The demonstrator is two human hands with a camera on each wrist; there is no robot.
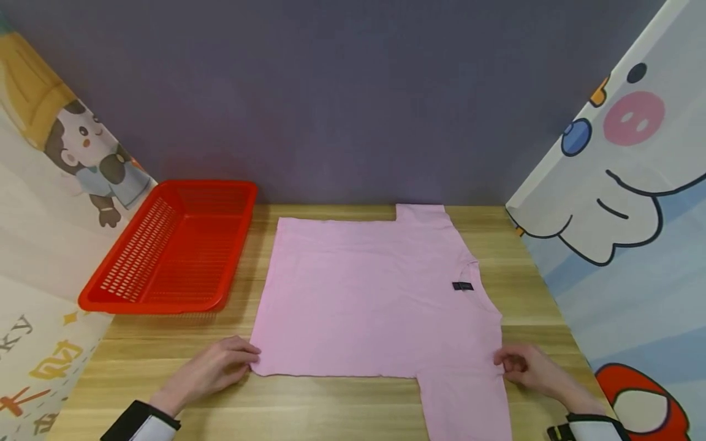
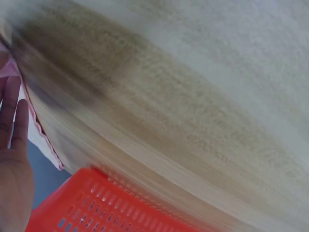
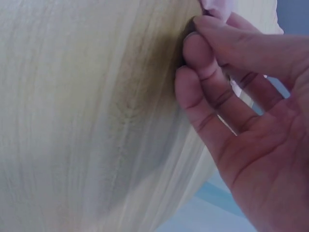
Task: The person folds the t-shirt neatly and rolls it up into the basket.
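nowadays-free, your left hand (image 1: 217, 366) and right hand (image 1: 531, 370) pinch opposite edges of the flat pink fabric shirt (image 1: 353, 300), fingertips (image 3: 197, 48) together; a red perforated plastic basket (image 1: 193, 245) stands near your left.

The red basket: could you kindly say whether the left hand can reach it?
Likely yes, once the left hand releases the pink shirt: only bare tabletop separates it from the red basket.

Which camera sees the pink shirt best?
The head view: it shows nearly the whole shirt spread out, though one sleeve runs off the bottom edge. The left wrist view has only a strip beside the left hand; the right wrist view mainly a small bit at the right hand's fingertips.
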